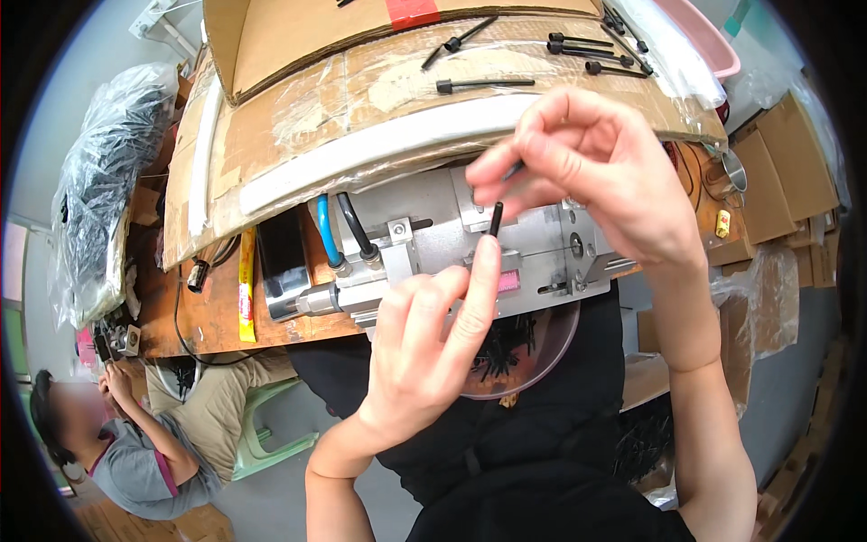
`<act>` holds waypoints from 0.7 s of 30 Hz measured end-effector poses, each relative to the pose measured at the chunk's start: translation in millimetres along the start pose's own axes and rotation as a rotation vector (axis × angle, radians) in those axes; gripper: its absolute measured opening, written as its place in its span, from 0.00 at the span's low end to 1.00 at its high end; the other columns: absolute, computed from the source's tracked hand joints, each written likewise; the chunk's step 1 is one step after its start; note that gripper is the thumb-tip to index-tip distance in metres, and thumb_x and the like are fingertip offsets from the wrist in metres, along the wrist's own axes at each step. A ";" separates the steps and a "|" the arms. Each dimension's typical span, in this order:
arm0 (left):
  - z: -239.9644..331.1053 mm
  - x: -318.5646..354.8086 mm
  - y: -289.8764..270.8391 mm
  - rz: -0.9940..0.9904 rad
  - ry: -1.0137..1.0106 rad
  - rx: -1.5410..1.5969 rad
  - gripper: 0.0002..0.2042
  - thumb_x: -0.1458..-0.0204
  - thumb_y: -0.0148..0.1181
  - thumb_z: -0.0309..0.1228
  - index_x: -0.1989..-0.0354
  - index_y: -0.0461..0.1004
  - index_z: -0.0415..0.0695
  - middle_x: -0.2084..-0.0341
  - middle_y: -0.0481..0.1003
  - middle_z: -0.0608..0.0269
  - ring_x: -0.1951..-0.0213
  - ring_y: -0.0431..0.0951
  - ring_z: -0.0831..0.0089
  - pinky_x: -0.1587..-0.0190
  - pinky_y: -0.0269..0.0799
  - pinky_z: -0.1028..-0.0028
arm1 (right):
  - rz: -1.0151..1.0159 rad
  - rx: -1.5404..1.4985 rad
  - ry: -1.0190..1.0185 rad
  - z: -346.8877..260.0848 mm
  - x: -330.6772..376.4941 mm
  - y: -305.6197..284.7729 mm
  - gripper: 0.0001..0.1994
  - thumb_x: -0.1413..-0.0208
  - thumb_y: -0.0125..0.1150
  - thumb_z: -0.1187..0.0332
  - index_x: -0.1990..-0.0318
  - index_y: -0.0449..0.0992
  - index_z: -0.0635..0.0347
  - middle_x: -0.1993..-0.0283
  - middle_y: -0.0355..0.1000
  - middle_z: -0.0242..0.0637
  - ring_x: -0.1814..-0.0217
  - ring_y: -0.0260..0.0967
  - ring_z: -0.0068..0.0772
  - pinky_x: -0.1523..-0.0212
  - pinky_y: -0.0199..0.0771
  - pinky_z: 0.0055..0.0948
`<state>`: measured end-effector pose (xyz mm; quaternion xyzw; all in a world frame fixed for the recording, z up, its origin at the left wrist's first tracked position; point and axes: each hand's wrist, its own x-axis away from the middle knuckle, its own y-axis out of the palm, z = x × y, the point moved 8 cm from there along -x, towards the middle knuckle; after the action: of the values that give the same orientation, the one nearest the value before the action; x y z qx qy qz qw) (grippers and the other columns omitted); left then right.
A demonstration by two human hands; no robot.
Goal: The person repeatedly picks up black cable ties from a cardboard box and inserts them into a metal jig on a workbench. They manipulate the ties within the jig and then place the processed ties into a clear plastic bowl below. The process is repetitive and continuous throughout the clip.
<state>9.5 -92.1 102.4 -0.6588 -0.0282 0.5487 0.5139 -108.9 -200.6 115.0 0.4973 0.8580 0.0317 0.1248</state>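
My left hand [423, 336] is closed with a short black rod [497, 219] standing up at the tip of its index finger, above the metal fixture [442, 210]. Just beyond it, to the right, my right hand [607, 170] is curled in a pinch, its fingertips smeared by motion. A small dark piece [515, 169] shows between those fingertips; its kind cannot be made out. Blue and black air hoses [323, 226] plug into the fixture's left part. On the cardboard ahead lie several black rods with a thicker knob at one end [488, 85].
A clear bowl [562, 359] of black parts sits below the fixture, at my lap. A cardboard box [316, 36] stands at the back. A phone [282, 257] and a yellow packet [246, 285] lie at left. Another person [163, 452] sits at far left.
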 end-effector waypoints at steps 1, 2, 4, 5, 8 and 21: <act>2.6 2.4 1.8 -0.004 0.011 -0.021 0.27 0.61 0.63 0.18 0.46 0.74 0.38 0.66 0.69 0.63 0.67 0.68 0.69 0.64 0.68 0.72 | 0.000 -0.006 0.060 3.7 6.0 0.9 0.07 0.37 0.54 0.70 0.63 0.69 0.67 0.61 0.77 0.54 0.60 0.79 0.39 0.61 0.84 0.32; 5.4 3.3 2.1 -0.003 0.024 -0.046 0.27 0.61 0.63 0.18 0.46 0.74 0.39 0.66 0.69 0.64 0.67 0.68 0.70 0.64 0.68 0.72 | -0.004 -0.011 0.115 5.3 11.2 1.0 0.07 0.38 0.54 0.71 0.63 0.69 0.67 0.62 0.76 0.56 0.61 0.79 0.41 0.62 0.85 0.33; 10.3 4.0 0.8 -0.009 0.035 -0.070 0.26 0.61 0.62 0.18 0.46 0.74 0.40 0.65 0.68 0.64 0.66 0.68 0.70 0.65 0.68 0.72 | 0.014 -0.030 0.102 3.2 19.4 1.0 0.07 0.38 0.54 0.71 0.63 0.68 0.69 0.63 0.76 0.57 0.61 0.79 0.42 0.63 0.85 0.33; 12.1 4.3 0.5 -0.015 0.034 -0.067 0.26 0.61 0.62 0.18 0.47 0.74 0.40 0.65 0.68 0.64 0.66 0.68 0.70 0.65 0.68 0.73 | 0.023 -0.039 0.097 3.0 22.0 0.5 0.08 0.38 0.55 0.72 0.63 0.68 0.69 0.64 0.76 0.57 0.62 0.79 0.43 0.63 0.85 0.33; 15.6 5.9 0.0 -0.036 0.058 -0.104 0.27 0.61 0.61 0.17 0.47 0.75 0.41 0.64 0.68 0.65 0.66 0.67 0.70 0.65 0.68 0.73 | 0.016 0.003 0.086 -0.9 25.5 2.5 0.08 0.39 0.55 0.72 0.64 0.68 0.70 0.63 0.76 0.58 0.61 0.79 0.42 0.64 0.85 0.33; 35.4 24.9 -5.5 -0.305 -0.048 0.549 0.32 0.64 0.68 0.19 0.44 0.69 0.31 0.66 0.70 0.62 0.65 0.68 0.69 0.61 0.68 0.74 | -0.371 0.199 0.449 4.5 41.8 19.4 0.04 0.46 0.61 0.81 0.68 0.72 0.74 0.69 0.77 0.48 0.66 0.79 0.32 0.66 0.84 0.24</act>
<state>-4.4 -51.7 93.6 -0.4703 0.0105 0.4677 0.7482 -111.2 -155.1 106.5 0.3224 0.9392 0.0332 -0.1135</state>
